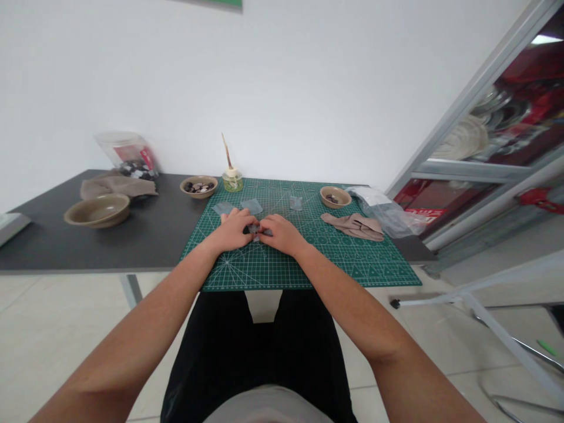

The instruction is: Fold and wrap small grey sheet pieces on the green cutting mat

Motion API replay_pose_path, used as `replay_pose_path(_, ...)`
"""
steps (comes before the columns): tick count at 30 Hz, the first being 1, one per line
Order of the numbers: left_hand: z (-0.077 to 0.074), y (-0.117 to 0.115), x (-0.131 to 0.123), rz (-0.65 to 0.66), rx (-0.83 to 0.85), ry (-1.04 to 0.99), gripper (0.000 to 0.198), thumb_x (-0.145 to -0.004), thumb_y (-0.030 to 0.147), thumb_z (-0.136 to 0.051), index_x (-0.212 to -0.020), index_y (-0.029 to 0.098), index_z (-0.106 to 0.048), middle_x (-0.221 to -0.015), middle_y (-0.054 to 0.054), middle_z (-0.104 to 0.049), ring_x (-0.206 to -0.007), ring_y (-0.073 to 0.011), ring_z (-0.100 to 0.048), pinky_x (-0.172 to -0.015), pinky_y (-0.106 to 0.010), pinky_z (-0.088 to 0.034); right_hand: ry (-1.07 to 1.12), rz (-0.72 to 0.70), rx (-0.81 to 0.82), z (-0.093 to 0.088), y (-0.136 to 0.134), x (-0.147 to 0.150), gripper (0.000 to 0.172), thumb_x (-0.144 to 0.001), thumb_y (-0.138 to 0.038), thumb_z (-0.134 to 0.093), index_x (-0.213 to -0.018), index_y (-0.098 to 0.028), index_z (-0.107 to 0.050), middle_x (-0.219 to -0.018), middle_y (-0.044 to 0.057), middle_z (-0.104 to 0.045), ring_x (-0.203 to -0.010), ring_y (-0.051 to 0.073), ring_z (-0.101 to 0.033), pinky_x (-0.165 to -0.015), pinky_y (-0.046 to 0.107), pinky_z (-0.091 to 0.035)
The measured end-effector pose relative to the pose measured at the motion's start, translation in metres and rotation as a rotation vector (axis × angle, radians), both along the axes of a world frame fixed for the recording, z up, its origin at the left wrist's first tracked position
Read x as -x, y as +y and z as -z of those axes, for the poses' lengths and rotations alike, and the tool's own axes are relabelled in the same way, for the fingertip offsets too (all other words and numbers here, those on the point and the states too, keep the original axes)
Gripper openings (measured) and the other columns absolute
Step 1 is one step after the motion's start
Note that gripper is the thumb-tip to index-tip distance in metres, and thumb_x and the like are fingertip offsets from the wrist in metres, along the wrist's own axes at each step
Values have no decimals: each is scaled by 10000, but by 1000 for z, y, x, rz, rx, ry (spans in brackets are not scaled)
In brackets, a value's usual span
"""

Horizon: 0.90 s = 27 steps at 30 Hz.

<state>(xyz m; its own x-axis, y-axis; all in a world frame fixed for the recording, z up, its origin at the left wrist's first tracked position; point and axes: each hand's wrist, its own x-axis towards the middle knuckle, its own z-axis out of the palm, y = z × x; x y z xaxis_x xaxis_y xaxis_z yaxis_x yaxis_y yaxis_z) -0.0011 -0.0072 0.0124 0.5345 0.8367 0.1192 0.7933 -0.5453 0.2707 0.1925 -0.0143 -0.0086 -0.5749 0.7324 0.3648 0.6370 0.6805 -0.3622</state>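
My left hand (235, 229) and my right hand (281, 233) meet over the green cutting mat (299, 267). Between their fingertips they pinch a small greyish, see-through plastic bag (255, 231), partly covered by the fingers; whatever is inside is too small to make out. Close beyond my left hand lie two flat clear plastic bags, one (223, 208) at the mat's left edge and another (251, 205) to its right. A third clear bag (296, 202) rests farther off, past my right hand.
A bowl of dark and pale pieces (198, 187) stands by a glass bottle (232, 179) with a stick. At right are a smaller bowl (335, 197), a brown cloth (355, 226) and a large plastic bag (390, 214). Leftward sit a wide bowl (97, 211), cloth (114, 185) and bagged tub (127, 154).
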Motion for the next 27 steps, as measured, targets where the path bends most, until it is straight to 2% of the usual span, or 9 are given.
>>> replay_pose_path(10, 2, 1, 2, 10, -9, 3, 314, -801, 341, -540, -1070, 232, -659, -1036, -91, -570, -1017, -323, -462, -780, -435, -324, -34, 264, -29, 2, -3, 5, 97, -884, -280, -608, -815, -211, -606, -864, 43, -558, -864, 207, -514, -737, 304, -381)
replay_pose_path(15, 1, 0, 0, 15, -13, 23, 306, -801, 334, -533, -1056, 215, -654, -1027, -98, -564, -1014, -324, -462, -771, -434, -322, -36, 237, -42, 3, -1, 4, 101, -902, -274, -601, -834, -202, -620, -872, 46, -585, -877, 204, -521, -770, 309, -387)
replay_pose_path(21, 2, 0, -1, 0, -22, 22, 297, -795, 328, -534, -1041, 209, -649, -1036, -96, -567, -1020, -321, -459, -767, -426, -314, -14, 98, -34, 2, 3, 3, 97, -896, -229, -629, -812, -180, -635, -874, 39, -622, -884, 182, -533, -817, 301, -386)
replay_pose_path(27, 1, 0, 0, -1, -7, -2, 283, -789, 350, -553, -1011, 214, -663, -1026, -88, -569, -1018, -319, -455, -770, -418, -304, 43, 35, 5, 2, 1, 1, 129, -818, -257, -697, -757, -195, -602, -820, 3, -564, -846, 170, -525, -796, 287, -387)
